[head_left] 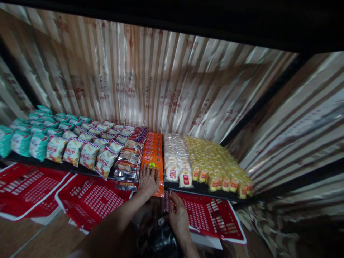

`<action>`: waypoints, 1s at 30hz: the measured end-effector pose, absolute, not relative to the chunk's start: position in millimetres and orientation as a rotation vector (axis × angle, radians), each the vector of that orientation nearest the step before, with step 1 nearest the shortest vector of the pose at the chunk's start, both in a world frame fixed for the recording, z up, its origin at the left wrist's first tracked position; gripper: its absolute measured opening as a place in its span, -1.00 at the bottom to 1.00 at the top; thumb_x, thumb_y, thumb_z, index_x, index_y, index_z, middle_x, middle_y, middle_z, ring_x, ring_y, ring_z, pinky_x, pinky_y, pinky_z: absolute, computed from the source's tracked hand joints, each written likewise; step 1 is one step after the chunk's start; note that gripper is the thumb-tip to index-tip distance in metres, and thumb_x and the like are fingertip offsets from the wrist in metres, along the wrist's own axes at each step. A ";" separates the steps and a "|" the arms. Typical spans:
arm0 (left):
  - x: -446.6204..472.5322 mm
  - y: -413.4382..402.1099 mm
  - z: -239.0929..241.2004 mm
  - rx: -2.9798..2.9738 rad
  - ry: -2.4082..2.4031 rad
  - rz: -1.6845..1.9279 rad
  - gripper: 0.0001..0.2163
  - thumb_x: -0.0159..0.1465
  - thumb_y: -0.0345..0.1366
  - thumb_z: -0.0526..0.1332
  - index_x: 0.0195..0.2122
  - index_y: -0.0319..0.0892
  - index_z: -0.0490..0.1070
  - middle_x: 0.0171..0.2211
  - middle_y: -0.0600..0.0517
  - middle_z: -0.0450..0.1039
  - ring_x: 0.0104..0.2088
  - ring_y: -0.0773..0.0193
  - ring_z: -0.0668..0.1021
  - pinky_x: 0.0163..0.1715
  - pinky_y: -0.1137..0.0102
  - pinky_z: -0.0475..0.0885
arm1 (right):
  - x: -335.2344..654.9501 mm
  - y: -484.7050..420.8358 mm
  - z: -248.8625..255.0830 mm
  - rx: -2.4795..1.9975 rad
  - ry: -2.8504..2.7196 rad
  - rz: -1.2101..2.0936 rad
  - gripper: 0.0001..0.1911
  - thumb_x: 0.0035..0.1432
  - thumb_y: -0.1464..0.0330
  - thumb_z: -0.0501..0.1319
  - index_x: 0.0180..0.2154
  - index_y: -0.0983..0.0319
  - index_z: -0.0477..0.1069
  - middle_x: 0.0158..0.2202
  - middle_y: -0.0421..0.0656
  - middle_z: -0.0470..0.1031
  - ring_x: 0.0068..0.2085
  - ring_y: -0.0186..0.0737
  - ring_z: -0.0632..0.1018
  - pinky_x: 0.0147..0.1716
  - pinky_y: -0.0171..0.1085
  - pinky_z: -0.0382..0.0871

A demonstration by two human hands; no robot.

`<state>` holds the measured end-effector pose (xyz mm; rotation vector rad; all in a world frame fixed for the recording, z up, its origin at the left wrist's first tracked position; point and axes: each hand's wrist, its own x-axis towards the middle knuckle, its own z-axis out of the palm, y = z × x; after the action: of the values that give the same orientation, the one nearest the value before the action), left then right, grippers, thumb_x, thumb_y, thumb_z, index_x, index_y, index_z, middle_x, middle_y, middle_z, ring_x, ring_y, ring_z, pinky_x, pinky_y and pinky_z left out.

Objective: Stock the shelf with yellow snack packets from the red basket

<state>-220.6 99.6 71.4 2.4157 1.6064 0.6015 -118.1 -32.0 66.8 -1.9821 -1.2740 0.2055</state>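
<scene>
My left hand (149, 180) lies with fingers stretched out on the front of a row of orange snack packets (153, 148), which overlap one another on a dark shelf (199, 187). Below the shelf's front edge is my right hand (177, 209), its fingers curled; whether anything is in them I cannot make out. Left of the orange row run shiny brown and purple packets (127, 163). To the right stand clear packs of pale round pastries (172, 171), then many small yellow cakes (215, 161) in wrappers. A black plastic bag (158, 238) shows beneath my arms.
White and teal snack bags (37, 145) and white bags with striped tops (87, 154) fill the shelf's left side. Red baskets (99, 200) lie below the shelf, another red basket (206, 213) at right. Corrugated patterned sheeting (150, 79) backs the shelf; a dark beam (172, 14) crosses above.
</scene>
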 end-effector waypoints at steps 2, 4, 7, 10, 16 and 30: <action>-221.3 99.3 73.2 2.420 1.605 0.586 -0.48 0.17 -0.15 0.06 0.14 -0.26 0.22 0.20 -0.18 0.10 0.21 -0.01 0.12 0.18 0.13 -0.01 | -119.7 -34.8 68.0 -1.990 -1.276 0.192 -0.56 0.10 0.30 -0.08 -0.19 0.35 0.48 -0.07 0.06 0.45 -0.02 -0.11 0.47 0.00 -0.12 0.33; -222.1 98.5 75.7 2.423 1.608 0.563 -0.48 0.17 -0.15 0.06 0.14 -0.26 0.22 0.20 -0.18 0.11 0.21 -0.01 0.12 0.18 0.14 0.00 | -120.3 -37.4 69.0 -1.983 -1.277 0.175 -0.56 0.10 0.32 -0.09 -0.20 0.34 0.48 -0.07 0.06 0.46 -0.03 -0.12 0.47 -0.01 -0.13 0.34; -223.1 97.9 79.3 2.421 1.612 0.525 -0.48 0.17 -0.14 0.05 0.13 -0.26 0.23 0.20 -0.19 0.11 0.21 -0.03 0.13 0.17 0.15 0.01 | -119.0 -41.2 69.0 -1.984 -1.271 0.167 -0.57 0.10 0.33 -0.09 -0.21 0.34 0.48 -0.08 0.05 0.46 -0.04 -0.13 0.48 -0.02 -0.14 0.35; -223.9 98.6 80.6 2.435 1.595 0.502 -0.49 0.17 -0.14 0.04 0.13 -0.27 0.24 0.19 -0.20 0.12 0.21 -0.03 0.14 0.17 0.15 0.01 | -116.9 -44.5 67.4 -2.007 -1.250 0.152 -0.59 0.08 0.33 -0.07 -0.22 0.32 0.49 -0.09 0.04 0.47 -0.05 -0.12 0.48 -0.04 -0.14 0.36; -224.0 99.8 78.5 2.451 1.594 0.505 -0.48 0.16 -0.15 0.05 0.13 -0.26 0.23 0.19 -0.19 0.12 0.21 -0.02 0.14 0.18 0.14 0.00 | -116.6 -47.1 64.6 -2.006 -1.225 0.115 -0.60 0.06 0.32 -0.06 -0.25 0.30 0.49 -0.11 0.02 0.48 -0.08 -0.13 0.49 -0.07 -0.17 0.37; -222.4 98.8 73.3 2.446 1.608 0.605 -0.50 0.15 -0.18 0.08 0.11 -0.26 0.25 0.18 -0.18 0.14 0.20 -0.01 0.15 0.17 0.13 0.03 | -116.7 -46.6 65.4 -2.031 -1.254 0.113 -0.57 0.10 0.30 -0.09 -0.24 0.33 0.49 -0.11 0.04 0.48 -0.07 -0.11 0.50 -0.07 -0.16 0.38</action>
<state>-222.4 98.8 73.3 2.4464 1.6081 0.6054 -116.7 -46.6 65.4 -2.0315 -1.2540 0.1132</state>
